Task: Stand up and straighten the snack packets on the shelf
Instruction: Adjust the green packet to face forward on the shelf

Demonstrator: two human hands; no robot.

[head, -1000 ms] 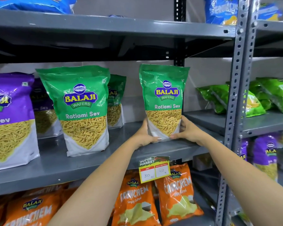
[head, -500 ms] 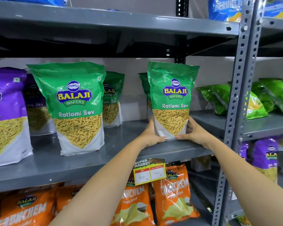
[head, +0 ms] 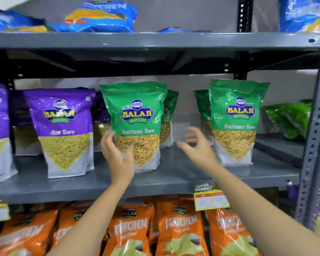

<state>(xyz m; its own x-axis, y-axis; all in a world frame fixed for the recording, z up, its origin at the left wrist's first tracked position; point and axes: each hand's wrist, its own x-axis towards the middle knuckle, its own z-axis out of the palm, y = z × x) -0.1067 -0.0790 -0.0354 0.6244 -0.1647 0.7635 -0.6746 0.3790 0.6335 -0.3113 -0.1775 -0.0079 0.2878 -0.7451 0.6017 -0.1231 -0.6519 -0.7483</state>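
Two green Ratlami Sev packets stand upright at the front of the grey middle shelf (head: pixel 174 179): one in the middle (head: pixel 137 111) and one at the right (head: pixel 236 117). My left hand (head: pixel 116 157) grips the middle packet's lower left edge, fingers behind it and thumb on its front. My right hand (head: pixel 194 145) is blurred, with fingers spread, in the gap between the two packets and touching neither. Further green packets (head: pixel 169 111) stand behind them. Purple Sev packets (head: pixel 63 122) stand upright to the left.
Orange packets (head: pixel 179 228) fill the shelf below, with a yellow price tag (head: pixel 211 199) on the shelf edge. Blue packets (head: pixel 100 15) lie on the top shelf. A perforated grey post (head: pixel 316 145) stands at the right, with light green packets (head: pixel 288 119) lying beyond it.
Both hands have let go of the right green packet, which now stands alone. They moved left, and my left hand took hold of the middle green packet. The view swung left.
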